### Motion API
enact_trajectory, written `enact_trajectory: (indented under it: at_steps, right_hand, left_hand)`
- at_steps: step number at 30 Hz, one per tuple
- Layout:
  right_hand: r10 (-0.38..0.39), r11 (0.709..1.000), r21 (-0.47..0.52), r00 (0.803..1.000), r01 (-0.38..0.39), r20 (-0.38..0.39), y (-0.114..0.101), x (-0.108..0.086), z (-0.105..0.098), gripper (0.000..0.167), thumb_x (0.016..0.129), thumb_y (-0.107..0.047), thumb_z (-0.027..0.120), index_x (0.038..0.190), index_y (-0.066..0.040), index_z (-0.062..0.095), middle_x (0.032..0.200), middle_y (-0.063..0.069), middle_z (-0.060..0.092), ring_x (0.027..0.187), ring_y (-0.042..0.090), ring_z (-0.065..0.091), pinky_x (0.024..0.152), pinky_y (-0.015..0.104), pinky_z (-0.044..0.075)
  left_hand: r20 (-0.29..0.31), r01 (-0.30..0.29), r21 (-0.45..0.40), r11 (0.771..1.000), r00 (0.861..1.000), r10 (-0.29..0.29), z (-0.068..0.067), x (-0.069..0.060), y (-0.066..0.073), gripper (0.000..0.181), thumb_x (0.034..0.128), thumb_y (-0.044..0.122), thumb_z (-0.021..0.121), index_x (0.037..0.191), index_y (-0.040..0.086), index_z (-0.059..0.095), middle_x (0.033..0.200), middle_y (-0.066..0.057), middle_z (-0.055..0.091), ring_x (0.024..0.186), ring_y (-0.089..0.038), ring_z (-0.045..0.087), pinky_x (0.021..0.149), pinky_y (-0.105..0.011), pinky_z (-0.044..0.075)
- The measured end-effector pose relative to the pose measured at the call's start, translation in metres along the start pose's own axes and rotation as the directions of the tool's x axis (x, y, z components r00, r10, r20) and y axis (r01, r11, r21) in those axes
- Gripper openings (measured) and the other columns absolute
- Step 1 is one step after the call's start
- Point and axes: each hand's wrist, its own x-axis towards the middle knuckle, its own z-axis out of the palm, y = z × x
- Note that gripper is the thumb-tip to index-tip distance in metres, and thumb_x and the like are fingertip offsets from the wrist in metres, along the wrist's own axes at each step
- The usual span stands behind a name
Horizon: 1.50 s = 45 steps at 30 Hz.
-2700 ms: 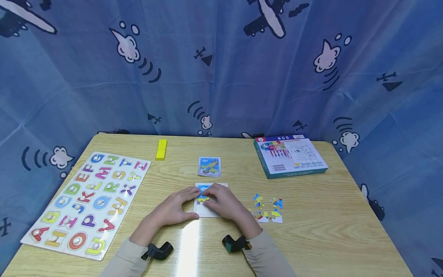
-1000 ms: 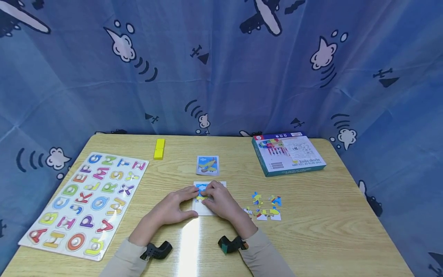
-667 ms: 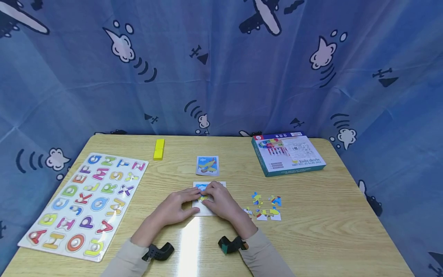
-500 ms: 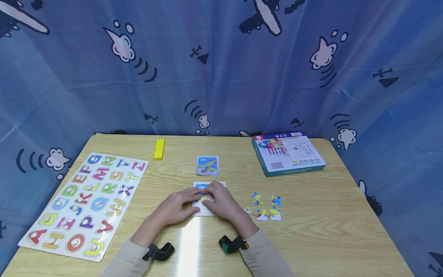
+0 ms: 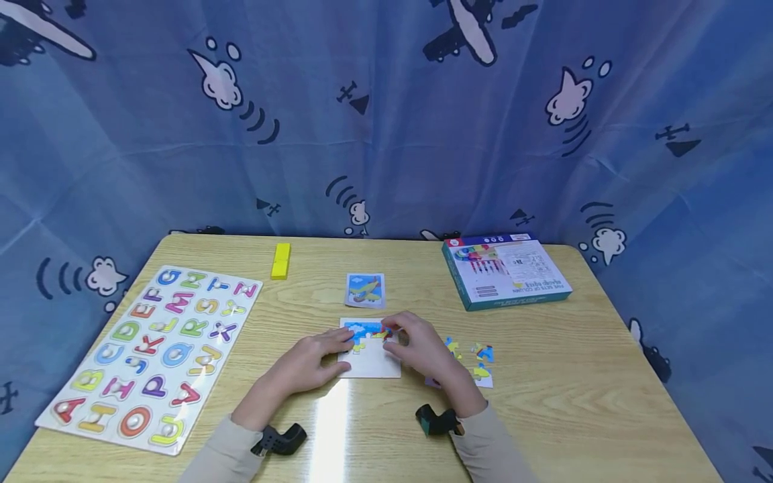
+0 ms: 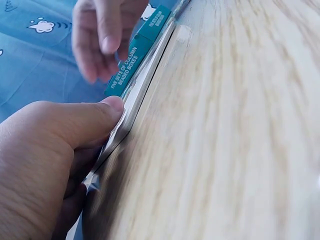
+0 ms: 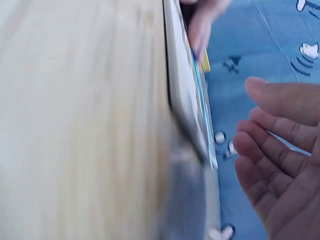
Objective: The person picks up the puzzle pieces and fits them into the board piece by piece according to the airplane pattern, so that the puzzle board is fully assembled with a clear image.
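Note:
A white puzzle board [image 5: 365,367] lies in front of me, with joined blue and yellow pieces [image 5: 362,330] along its top. My left hand [image 5: 311,361] rests at the board's left side, its fingers over the pieces. In the left wrist view its thumb [image 6: 95,117] lies at the board's edge. My right hand [image 5: 424,347] is at the board's right edge, beside a red and yellow part of the picture. In the right wrist view its fingers [image 7: 267,175] are loosely bent, apart from the thumb, and no piece shows between them.
Loose puzzle pieces [image 5: 483,353] lie right of the board, partly behind the right forearm. Beyond the board is an airplane picture card [image 5: 365,291]. A letter board [image 5: 158,355] lies left, yellow blocks [image 5: 280,261] at the back, a flat box [image 5: 510,274] back right.
My right hand has moved right from the board's left half to its right edge, uncovering the joined pieces along the top. The left hand has stayed nearly in place.

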Motion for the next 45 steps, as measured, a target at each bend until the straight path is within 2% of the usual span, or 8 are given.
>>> enact_trajectory:
  at_steps: [11, 19, 28, 36, 45]
  right_hand:
    - [0.039, 0.998, -0.042, 0.999, -0.04, -0.025, 0.045, -0.038, -0.048, 0.04, 0.086, -0.012, 0.069, 0.125, -0.005, 0.06, 0.12, 0.009, 0.062, 0.108, 0.029, 0.06, 0.092, 0.046, 0.052]
    - [0.156, 0.988, -0.024, 0.987, -0.155, 0.031, 0.061, -0.049, -0.073, 0.039, 0.086, -0.009, 0.068, 0.123, -0.003, 0.06, 0.122, 0.012, 0.062, 0.112, 0.03, 0.059, 0.095, 0.046, 0.05]
    - [0.175, 0.982, -0.076, 0.983, -0.171, 0.059, 0.071, -0.049, -0.075, 0.031, 0.084, -0.008, 0.069, 0.115, -0.004, 0.065, 0.113, 0.008, 0.064, 0.103, 0.024, 0.06, 0.09, 0.044, 0.052]
    - [0.17, 0.976, -0.146, 0.985, -0.163, 0.037, 0.072, -0.047, -0.072, 0.028, 0.08, -0.005, 0.073, 0.108, -0.004, 0.067, 0.104, 0.006, 0.061, 0.09, 0.018, 0.054, 0.08, 0.035, 0.05]
    - [0.17, 0.974, -0.157, 0.985, -0.164, 0.025, 0.071, -0.047, -0.07, 0.022, 0.08, -0.005, 0.074, 0.101, -0.007, 0.068, 0.099, 0.004, 0.059, 0.085, 0.017, 0.05, 0.074, 0.031, 0.047]
  left_hand:
    - [-0.005, -0.007, -0.023, 1.0, 1.0, 0.007, 0.0, 0.0, 0.0, 0.048, 0.0889, 0.037, 0.065, 0.127, 0.008, 0.061, 0.14, -0.003, 0.052, 0.132, -0.023, 0.046, 0.108, -0.041, 0.041]
    - [0.0, -0.004, -0.044, 0.999, 1.0, 0.004, -0.001, 0.001, 0.003, 0.047, 0.0898, 0.036, 0.064, 0.128, 0.008, 0.06, 0.141, -0.004, 0.051, 0.133, -0.024, 0.045, 0.108, -0.042, 0.04]
    - [-0.012, -0.002, -0.021, 1.0, 1.0, 0.002, 0.0, 0.001, 0.002, 0.047, 0.0887, 0.036, 0.066, 0.128, 0.009, 0.061, 0.14, -0.003, 0.052, 0.132, -0.024, 0.046, 0.108, -0.042, 0.041]
    - [-0.005, 0.01, -0.036, 0.999, 1.0, -0.01, -0.001, 0.0, 0.003, 0.048, 0.0875, 0.033, 0.067, 0.128, 0.009, 0.061, 0.14, -0.003, 0.052, 0.132, -0.024, 0.045, 0.108, -0.042, 0.04]
    - [-0.005, 0.016, -0.046, 0.999, 1.0, -0.016, -0.001, -0.001, 0.003, 0.048, 0.0872, 0.033, 0.068, 0.128, 0.008, 0.061, 0.14, -0.003, 0.052, 0.132, -0.023, 0.045, 0.109, -0.041, 0.04]
